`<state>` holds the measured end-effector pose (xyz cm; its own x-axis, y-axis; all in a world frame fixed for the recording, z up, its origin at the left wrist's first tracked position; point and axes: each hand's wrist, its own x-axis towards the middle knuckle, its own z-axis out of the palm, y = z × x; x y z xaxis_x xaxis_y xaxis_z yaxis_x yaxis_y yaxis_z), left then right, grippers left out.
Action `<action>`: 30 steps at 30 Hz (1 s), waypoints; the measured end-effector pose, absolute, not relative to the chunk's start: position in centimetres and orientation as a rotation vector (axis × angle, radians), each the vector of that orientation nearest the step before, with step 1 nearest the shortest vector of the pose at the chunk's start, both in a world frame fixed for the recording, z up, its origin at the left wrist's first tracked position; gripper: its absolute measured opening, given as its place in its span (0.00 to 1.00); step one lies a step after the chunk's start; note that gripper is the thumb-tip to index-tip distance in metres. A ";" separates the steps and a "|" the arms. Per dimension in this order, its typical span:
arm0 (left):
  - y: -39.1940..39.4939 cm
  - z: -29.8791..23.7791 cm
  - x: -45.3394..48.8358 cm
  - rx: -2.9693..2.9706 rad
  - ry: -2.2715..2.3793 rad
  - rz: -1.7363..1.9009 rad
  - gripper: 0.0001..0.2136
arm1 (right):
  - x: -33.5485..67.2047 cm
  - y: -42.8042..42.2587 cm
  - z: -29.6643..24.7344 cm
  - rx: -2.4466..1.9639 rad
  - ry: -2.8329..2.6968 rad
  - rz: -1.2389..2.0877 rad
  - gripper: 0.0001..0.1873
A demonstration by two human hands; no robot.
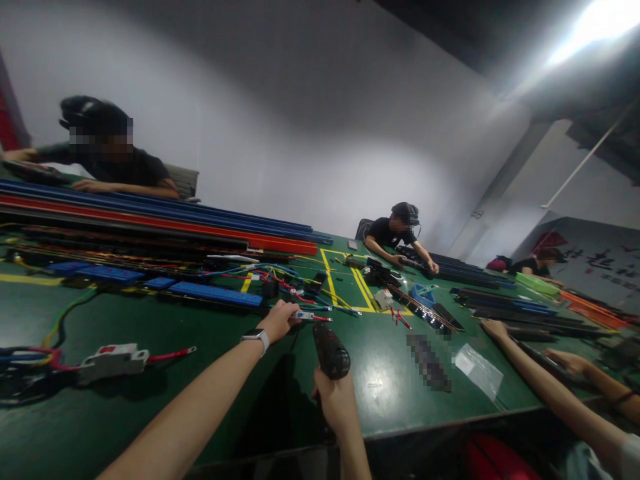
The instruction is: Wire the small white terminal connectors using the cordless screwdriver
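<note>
My left hand (281, 321), with a watch on its wrist, has its fingers closed around a small white circuit breaker (303, 315). A short red lead (323, 319) with a ring terminal sticks out of the breaker to the right. My fingers hide most of the breaker. My right hand (336, 400) is wrapped around the grip of a black power drill (332, 352). The drill's front end points away from me, just right of the breaker. Behind my left hand lies a dark strip with blue sockets (215, 293), near a tangle of coloured wires (287, 283).
Another circuit breaker (115, 361) with wires lies at left on the green table (380, 407). Blue and red rails (150, 217) lie across the back left. A plastic bag (479, 371) is at right, near a co-worker's arms (550, 387). Other people sit across the table.
</note>
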<state>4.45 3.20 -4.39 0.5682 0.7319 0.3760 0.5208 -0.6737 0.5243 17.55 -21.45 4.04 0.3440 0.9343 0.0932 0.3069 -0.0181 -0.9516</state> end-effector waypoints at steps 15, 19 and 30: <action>2.9 -4.0 4.4 2.459 1.000 0.854 0.09 | 17.5 -21.4 4.1 -1.554 -1.150 0.761 0.08; 2.9 -4.0 4.4 2.465 1.008 0.855 0.09 | 17.7 -21.3 3.7 -1.546 -1.161 0.765 0.06; 2.8 -3.9 4.5 2.461 1.000 0.868 0.09 | 17.8 -21.3 3.3 -1.532 -1.163 0.753 0.05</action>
<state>4.46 2.79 -3.88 0.5647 0.7169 0.4090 0.5059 -0.6922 0.5148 17.79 -21.26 3.27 0.3363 0.9367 0.0973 0.2953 -0.0068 -0.9554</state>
